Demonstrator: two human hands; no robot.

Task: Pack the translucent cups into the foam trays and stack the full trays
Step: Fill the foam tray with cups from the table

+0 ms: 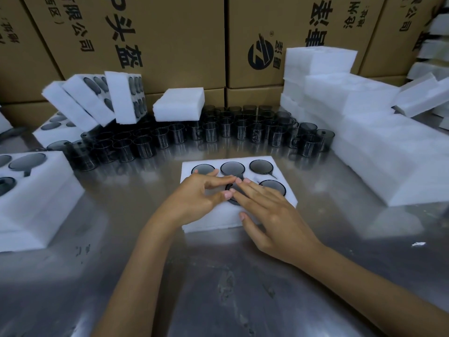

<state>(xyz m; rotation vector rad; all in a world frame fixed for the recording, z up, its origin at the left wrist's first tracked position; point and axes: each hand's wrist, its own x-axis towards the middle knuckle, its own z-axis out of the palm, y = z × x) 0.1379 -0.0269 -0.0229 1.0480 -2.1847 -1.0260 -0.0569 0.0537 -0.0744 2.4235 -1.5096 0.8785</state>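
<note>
A white foam tray [274, 164] lies on the steel table in front of me. Smoky translucent cups sit in its back row [261, 166] and in its front right hole [273, 186]. Another cup [232, 194] sits in the front middle hole, mostly covered by my fingers. My left hand [194, 198] rests on the tray's front left part, fingers stretched toward that cup. My right hand [269, 215] lies flat over the tray with straight fingers pressing on the same cup. Several loose cups [218, 132] stand in rows behind the tray.
Filled foam trays [36, 190] are stacked at the left, and more lean at the back left [97, 98]. A foam block [179, 103] rests on the cups. Empty foam trays [364, 132] are piled at the right. Cardboard boxes [170, 40] wall the back.
</note>
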